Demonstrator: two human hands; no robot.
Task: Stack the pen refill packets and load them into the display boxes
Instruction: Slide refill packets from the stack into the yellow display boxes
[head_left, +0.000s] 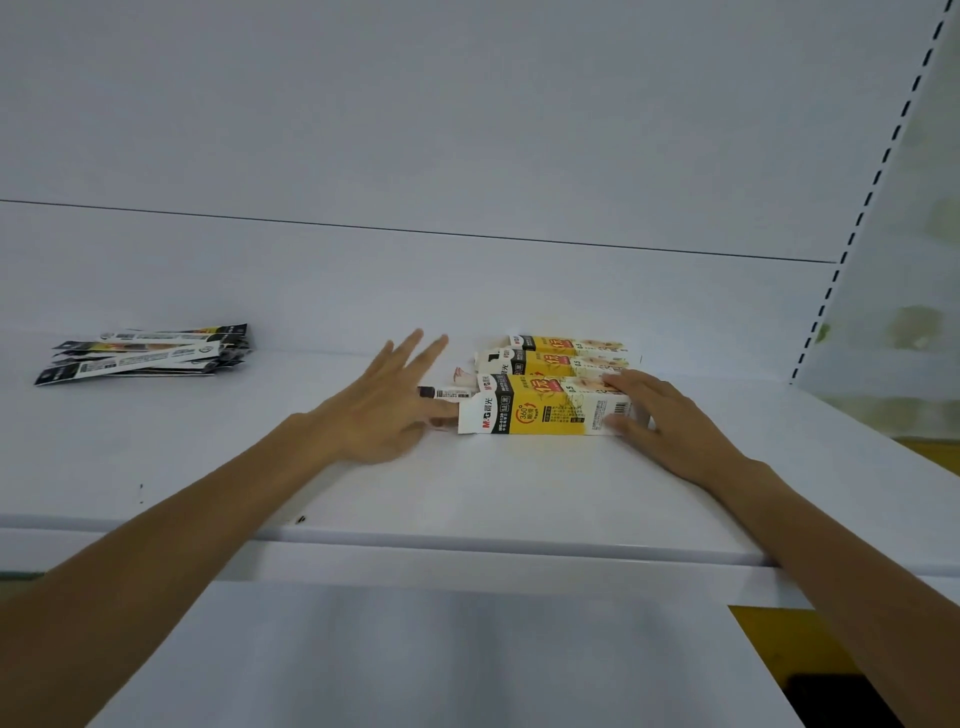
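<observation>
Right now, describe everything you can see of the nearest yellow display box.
The nearest display box is cardboard, yellow with white ends, a black band and a barcode. It lies on its side on the shelf, slanted open end leftward, a packet end showing there. The right hand holds its right end; the left hand is at the opening.

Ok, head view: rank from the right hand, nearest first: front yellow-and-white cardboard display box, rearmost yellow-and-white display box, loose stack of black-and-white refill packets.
1. Front yellow-and-white cardboard display box: gripped by the right hand.
2. Rearmost yellow-and-white display box: behind it.
3. Loose stack of black-and-white refill packets: far left.
</observation>
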